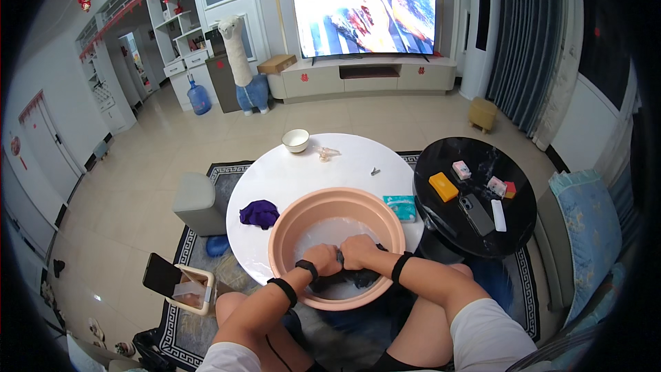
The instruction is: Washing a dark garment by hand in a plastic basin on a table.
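Observation:
A wide peach plastic basin rests on the near part of the white round table, with cloudy, sudsy water inside. My left hand and my right hand are both closed on a dark wet cloth, side by side over the basin. Part of the cloth hangs into the water; its kind cannot be told. A crumpled purple cloth lies left of the basin, and a teal packet lies at its right.
The white table also holds a white bowl and a small clip. At right, a black round table bears a phone and a yellow-orange pack. An open-lidded bin stands at lower left, a grey stool beyond it.

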Available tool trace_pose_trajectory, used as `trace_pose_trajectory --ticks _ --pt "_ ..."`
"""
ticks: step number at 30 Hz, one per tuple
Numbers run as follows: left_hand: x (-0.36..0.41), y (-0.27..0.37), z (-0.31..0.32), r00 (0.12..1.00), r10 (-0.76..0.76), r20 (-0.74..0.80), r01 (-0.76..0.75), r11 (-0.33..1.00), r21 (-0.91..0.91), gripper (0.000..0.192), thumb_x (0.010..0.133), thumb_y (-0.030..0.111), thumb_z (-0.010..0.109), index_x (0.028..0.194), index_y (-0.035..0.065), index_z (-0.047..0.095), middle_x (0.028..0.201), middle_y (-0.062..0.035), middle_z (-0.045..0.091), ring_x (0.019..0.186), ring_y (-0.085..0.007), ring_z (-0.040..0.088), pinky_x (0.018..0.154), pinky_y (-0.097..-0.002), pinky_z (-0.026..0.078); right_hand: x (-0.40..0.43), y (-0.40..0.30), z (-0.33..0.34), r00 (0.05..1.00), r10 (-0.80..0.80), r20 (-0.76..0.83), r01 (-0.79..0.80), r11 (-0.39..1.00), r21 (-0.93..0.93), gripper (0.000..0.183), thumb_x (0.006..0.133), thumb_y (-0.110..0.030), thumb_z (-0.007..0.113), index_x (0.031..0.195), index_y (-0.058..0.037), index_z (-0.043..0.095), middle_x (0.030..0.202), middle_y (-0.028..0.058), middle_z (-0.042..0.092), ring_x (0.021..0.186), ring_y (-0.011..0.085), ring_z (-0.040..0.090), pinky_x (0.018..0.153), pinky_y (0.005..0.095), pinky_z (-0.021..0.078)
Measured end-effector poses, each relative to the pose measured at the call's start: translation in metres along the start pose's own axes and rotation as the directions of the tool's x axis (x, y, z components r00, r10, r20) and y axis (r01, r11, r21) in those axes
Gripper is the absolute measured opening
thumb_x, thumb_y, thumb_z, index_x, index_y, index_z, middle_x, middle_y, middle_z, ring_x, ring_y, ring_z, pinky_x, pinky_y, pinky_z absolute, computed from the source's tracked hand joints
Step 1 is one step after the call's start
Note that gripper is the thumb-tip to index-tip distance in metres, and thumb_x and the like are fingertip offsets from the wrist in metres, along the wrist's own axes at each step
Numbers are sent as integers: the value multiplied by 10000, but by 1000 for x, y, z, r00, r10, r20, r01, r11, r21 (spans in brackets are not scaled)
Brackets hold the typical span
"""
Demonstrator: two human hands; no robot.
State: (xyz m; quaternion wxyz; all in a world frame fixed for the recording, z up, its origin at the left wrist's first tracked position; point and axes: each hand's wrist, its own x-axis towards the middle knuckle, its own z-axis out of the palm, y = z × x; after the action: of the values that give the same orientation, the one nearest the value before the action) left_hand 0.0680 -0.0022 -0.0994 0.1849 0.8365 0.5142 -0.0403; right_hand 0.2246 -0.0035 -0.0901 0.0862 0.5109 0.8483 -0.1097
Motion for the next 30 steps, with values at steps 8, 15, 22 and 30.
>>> trace_pose_trajectory --ticks 8,15,22,30 --pt "2 -10 4 934 -53 -355 10 992 -123 612 761 270 732 1265 51 464 1074 -262 641 921 -462 654 824 -522 545 18 22 19 815 -15 -579 76 994 81 387 636 -115 761 969 -28 585 974 192 634 977 376 613 907 463 495" --pt "15 -17 21 891 -95 -443 5 980 -201 667 830 294 669 1343 -45 409 1193 -378 544 1019 -491 623 924 -520 512 25 31 25 795 42 -605 167 944 285 429 646 -193 772 994 -6 604 1000 214 641 996 385 621 883 470 501" --pt "21 -27 19 891 -180 -418 -10 911 -412 523 882 263 602 1259 -76 475 1224 -363 543 1051 -481 602 909 -545 473 25 27 10 952 197 -234 -12 787 616 373 741 -278 725 971 -1 631 1011 256 668 950 410 660 840 460 528" --pt "21 -37 39 883 29 -468 -15 999 35 483 877 306 618 1203 -40 534 1167 -337 605 1021 -506 597 905 -561 462 38 13 14 997 73 21 -75 913 401 484 754 -385 685 957 53 730 961 311 692 937 443 683 881 475 538"
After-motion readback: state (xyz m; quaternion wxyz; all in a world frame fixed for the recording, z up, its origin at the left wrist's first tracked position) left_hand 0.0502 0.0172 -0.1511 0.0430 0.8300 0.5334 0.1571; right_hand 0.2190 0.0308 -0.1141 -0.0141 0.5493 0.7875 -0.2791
